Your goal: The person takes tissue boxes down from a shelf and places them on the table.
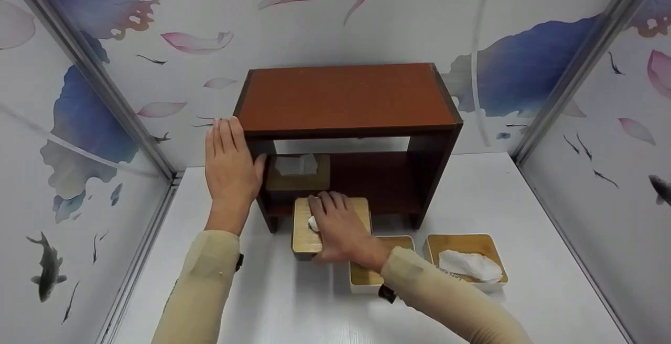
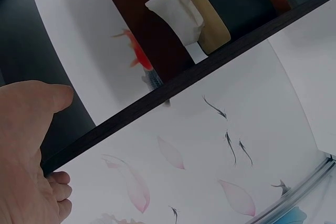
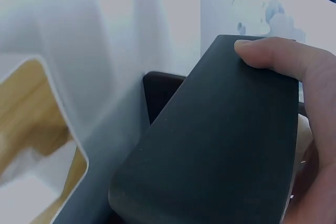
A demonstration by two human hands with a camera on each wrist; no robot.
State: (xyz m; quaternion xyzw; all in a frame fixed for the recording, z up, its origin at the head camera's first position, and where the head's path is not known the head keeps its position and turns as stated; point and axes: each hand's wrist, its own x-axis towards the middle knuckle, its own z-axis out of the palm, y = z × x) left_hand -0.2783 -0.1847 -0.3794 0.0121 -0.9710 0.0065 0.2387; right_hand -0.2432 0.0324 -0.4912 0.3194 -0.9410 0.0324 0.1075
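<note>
A reddish-brown wooden shelf point(image 1: 346, 97) with dark edges stands against the back wall. My left hand point(image 1: 229, 163) holds its left side near the upper front corner, thumb inside and long fingers along the outside. In front of the shelf's lower board, my right hand point(image 1: 341, 228) grips a tissue box point(image 1: 301, 226) from above. That box has a light wood lid and dark sides; white tissue shows beside the fingers. Its dark side point(image 3: 210, 140) faces the right wrist camera, my thumb lying on it. Another tissue box point(image 1: 299, 180) sits inside the shelf at the left.
Right of the held box stand two white-rimmed containers with wood-coloured insides. The nearer container point(image 1: 364, 276) is partly behind my right forearm. White tissue lies in the right-hand container point(image 1: 464, 239). Printed wall panels point(image 1: 356, 29) with metal frames enclose the white table point(image 1: 283, 302).
</note>
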